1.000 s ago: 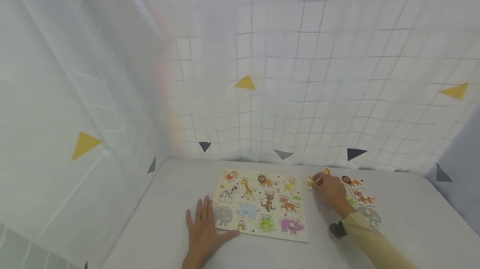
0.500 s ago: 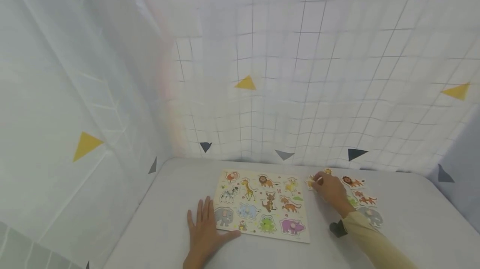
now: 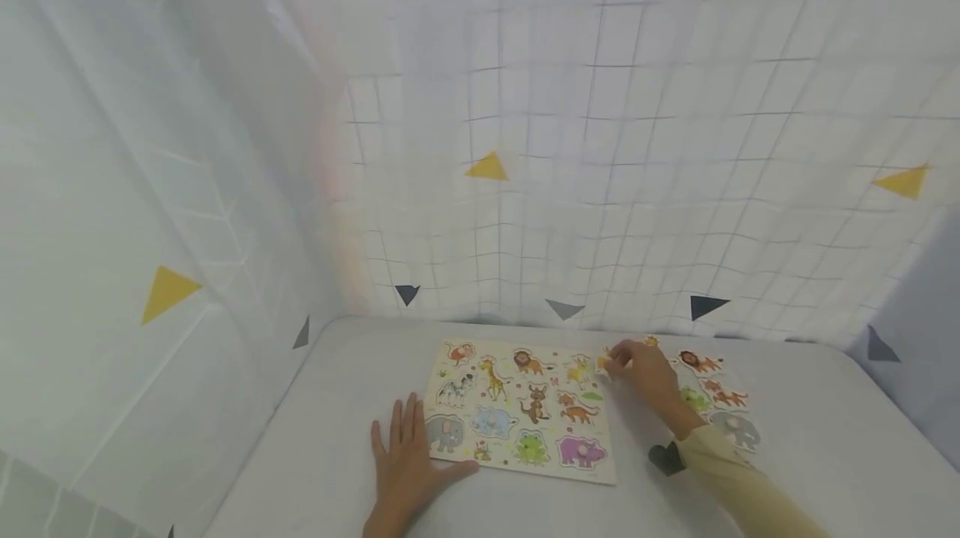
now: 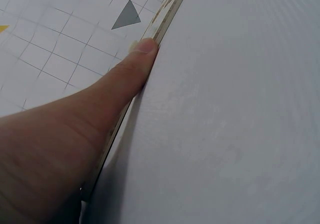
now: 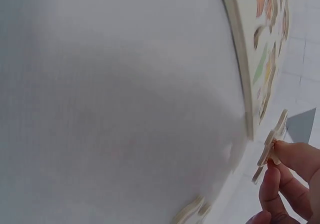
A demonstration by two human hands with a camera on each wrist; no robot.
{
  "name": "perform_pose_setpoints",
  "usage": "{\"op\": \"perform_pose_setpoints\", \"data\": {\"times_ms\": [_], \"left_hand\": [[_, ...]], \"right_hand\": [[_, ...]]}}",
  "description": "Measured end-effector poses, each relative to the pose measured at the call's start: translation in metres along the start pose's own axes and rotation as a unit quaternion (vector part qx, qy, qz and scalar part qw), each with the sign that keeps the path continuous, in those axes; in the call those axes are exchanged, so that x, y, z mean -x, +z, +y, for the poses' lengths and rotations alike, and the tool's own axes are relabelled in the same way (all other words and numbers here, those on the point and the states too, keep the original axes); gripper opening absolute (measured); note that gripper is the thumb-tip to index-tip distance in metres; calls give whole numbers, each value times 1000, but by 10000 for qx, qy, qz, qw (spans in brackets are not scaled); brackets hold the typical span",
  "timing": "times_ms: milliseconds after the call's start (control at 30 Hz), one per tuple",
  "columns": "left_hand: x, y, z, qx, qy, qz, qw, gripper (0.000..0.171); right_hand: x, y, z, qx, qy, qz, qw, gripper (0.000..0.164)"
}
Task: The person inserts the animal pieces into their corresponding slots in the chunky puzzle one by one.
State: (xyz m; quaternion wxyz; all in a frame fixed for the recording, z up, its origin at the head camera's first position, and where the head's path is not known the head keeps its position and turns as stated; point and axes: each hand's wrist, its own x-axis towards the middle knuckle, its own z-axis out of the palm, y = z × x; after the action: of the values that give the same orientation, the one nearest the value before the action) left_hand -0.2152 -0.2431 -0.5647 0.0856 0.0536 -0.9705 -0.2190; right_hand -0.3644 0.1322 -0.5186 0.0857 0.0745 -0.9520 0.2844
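A flat animal puzzle board (image 3: 551,430) lies on the table. My left hand (image 3: 405,463) rests at its front left corner, fingers straight and spread along the left side. In the left wrist view the thumb (image 4: 132,66) lies against the board's edge. Just off the board's right edge, my right hand (image 3: 651,376) pinches a small yellow animal puzzle piece (image 3: 602,361) between thumb and fingers. The right wrist view shows this wooden piece (image 5: 272,136) edge-on and tilted, near the board's corner; its printed face is mostly hidden.
Loose pieces lie right of the board: a lion (image 3: 700,361), a tiger (image 3: 723,394), a frog (image 3: 693,399), a grey elephant (image 3: 735,430) and a partly hidden yellow one (image 3: 651,341). A dark object (image 3: 666,459) sits by the right wrist. White gridded sheeting (image 3: 555,213) stands behind.
My right hand has moved a little left, carrying the yellow piece from among the loose pieces towards the board. More of the frog piece shows now. My left hand has stayed put.
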Motion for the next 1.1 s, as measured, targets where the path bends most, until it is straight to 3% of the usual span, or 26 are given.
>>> {"op": "perform_pose_setpoints", "data": {"times_ms": [300, 600, 1100], "left_hand": [[0, -3, 1, -5, -1, -14, 10000, 139], [-2, 1, -1, -29, -60, -61, 10000, 140], [0, 1, 0, 64, -21, 55, 10000, 139]], "right_hand": [[-3, 13, -15, -30, -225, 77, 9997, 22], [0, 22, -29, -16, -75, -172, 9998, 21], [-1, 35, -29, 57, -199, -80, 9998, 19]]}}
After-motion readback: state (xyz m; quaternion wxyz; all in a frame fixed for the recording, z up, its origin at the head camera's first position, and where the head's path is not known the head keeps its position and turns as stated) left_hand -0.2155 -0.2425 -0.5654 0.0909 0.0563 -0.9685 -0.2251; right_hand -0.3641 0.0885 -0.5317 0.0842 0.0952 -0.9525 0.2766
